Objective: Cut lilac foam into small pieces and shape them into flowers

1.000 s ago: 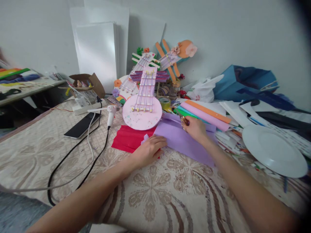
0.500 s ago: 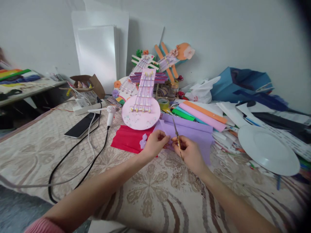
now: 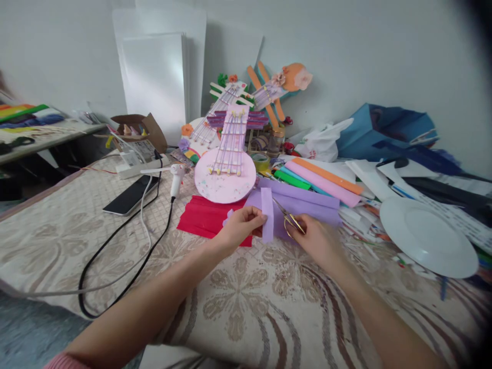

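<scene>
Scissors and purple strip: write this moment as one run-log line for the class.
left hand: holds purple strip | right hand: holds scissors | red paper: left of purple sheet

Nothing is readable; red print on the white plastic bag [image 3: 323,141] is blurred.

Plain pale wall [image 3: 326,41] behind.

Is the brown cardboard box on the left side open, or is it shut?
Open: the top of the cardboard box is not covered, and small items show inside it.
</scene>
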The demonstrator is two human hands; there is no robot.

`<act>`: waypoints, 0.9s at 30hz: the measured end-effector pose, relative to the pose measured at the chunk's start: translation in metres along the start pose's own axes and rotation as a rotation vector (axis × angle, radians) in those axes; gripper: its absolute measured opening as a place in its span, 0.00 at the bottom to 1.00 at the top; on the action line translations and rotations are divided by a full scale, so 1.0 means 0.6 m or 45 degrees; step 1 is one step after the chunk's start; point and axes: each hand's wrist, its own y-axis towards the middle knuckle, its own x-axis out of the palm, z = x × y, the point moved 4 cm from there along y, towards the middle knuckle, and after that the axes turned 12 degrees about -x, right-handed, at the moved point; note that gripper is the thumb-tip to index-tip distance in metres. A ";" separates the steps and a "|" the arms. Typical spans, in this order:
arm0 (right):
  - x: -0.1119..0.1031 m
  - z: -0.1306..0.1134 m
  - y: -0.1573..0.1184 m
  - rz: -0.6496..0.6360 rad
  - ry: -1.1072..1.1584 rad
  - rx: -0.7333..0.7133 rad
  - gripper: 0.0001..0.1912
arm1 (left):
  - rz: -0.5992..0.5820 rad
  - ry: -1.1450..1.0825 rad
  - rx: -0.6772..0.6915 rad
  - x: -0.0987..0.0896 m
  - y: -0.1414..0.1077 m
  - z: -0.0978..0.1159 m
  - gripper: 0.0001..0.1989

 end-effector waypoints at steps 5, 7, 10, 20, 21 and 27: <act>-0.014 -0.021 -0.003 0.151 0.371 -0.153 0.13 | -0.006 0.046 -0.016 0.002 -0.001 -0.003 0.13; -0.003 -0.040 -0.006 0.028 0.869 -0.114 0.14 | -0.010 0.081 -0.012 0.003 -0.002 -0.005 0.13; 0.017 -0.068 -0.014 -0.115 1.432 -0.043 0.12 | -0.035 0.180 0.010 0.008 -0.004 -0.007 0.13; 0.016 -0.070 -0.016 -0.213 1.309 -0.140 0.07 | 0.160 0.340 0.249 0.000 -0.012 0.015 0.12; 0.013 -0.068 -0.015 -0.185 1.286 -0.125 0.07 | 0.202 0.362 0.256 -0.003 -0.012 0.017 0.12; 0.008 -0.046 -0.012 -0.086 1.444 0.062 0.10 | 0.263 0.337 0.249 -0.011 -0.013 0.024 0.10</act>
